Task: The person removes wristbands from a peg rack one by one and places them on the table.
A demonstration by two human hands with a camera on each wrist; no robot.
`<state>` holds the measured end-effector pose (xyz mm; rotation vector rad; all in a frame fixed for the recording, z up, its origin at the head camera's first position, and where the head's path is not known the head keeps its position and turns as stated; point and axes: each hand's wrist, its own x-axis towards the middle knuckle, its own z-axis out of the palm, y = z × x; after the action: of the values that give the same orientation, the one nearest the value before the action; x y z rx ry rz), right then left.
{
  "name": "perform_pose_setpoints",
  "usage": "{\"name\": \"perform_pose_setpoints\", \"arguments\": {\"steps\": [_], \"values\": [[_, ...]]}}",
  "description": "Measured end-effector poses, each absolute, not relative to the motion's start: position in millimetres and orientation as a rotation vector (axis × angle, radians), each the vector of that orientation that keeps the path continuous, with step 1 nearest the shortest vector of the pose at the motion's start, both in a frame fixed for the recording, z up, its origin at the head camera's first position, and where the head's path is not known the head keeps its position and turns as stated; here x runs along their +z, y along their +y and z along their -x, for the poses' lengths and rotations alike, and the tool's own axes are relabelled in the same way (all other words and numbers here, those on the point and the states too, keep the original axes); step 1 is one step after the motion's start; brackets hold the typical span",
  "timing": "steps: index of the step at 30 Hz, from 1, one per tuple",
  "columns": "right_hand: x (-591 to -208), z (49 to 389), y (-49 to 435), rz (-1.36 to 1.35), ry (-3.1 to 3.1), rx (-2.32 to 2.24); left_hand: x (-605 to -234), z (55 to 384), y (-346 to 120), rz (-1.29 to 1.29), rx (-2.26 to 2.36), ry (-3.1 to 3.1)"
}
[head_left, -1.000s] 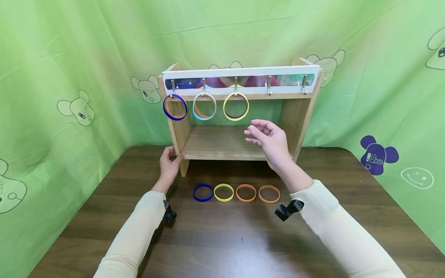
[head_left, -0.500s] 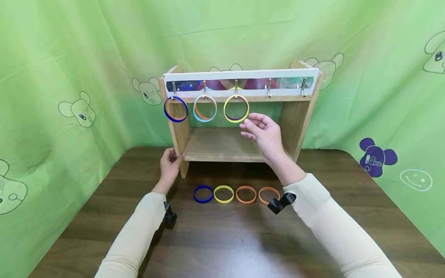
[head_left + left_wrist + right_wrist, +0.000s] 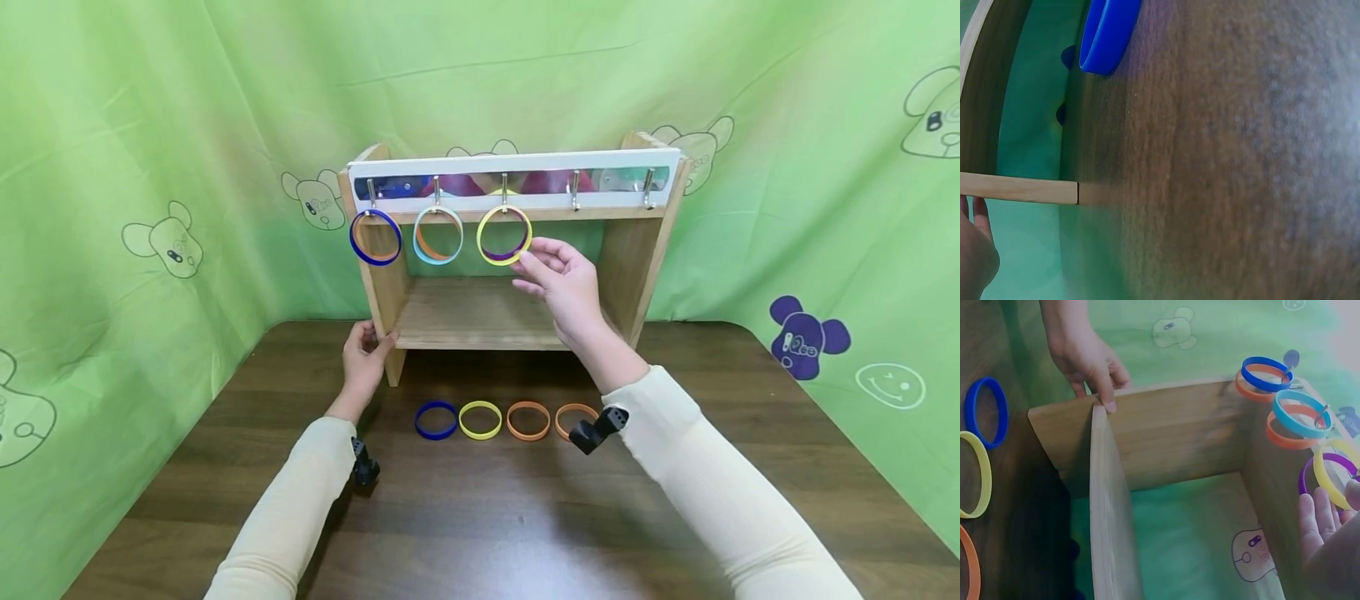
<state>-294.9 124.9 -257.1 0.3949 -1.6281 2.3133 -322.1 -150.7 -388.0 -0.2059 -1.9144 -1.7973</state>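
The long sleeves are plain cream, with a small black device at each cuff.

The rings look smooth and rubbery, the hooks shiny metal, the shelf and table grained wood.

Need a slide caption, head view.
Left hand grips the wooden rack; right hand at the hanging yellow ring.

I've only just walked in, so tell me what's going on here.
A person's right hand touches a yellow ring hung with a purple ring on the middle hook; whether it grips is unclear. The left hand holds the side of the wooden rack. Pairs of rings hang on the two hooks to the left; the two right hooks are bare. Four more rings lie on the table.
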Motion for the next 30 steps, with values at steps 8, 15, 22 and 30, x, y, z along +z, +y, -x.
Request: {"name": "perform_pose_setpoints", "arguments": {"steps": [8, 15, 22, 30], "values": [[-253, 293, 120, -0.350, -1.678, 2.276, -391, 323, -151, 0.199, -1.813, -1.902], [-254, 294, 121, -0.335, -1.679, 2.287, -390, 323, -150, 0.191, -1.826, -1.904], [-251, 293, 123, -0.356, -1.651, 2.301, -390, 323, -151, 0.191, -1.825, -1.914], [-243, 290, 123, -0.378, -1.608, 2.294, -389, 324, -152, 0.199, -1.818, -1.919]]}}
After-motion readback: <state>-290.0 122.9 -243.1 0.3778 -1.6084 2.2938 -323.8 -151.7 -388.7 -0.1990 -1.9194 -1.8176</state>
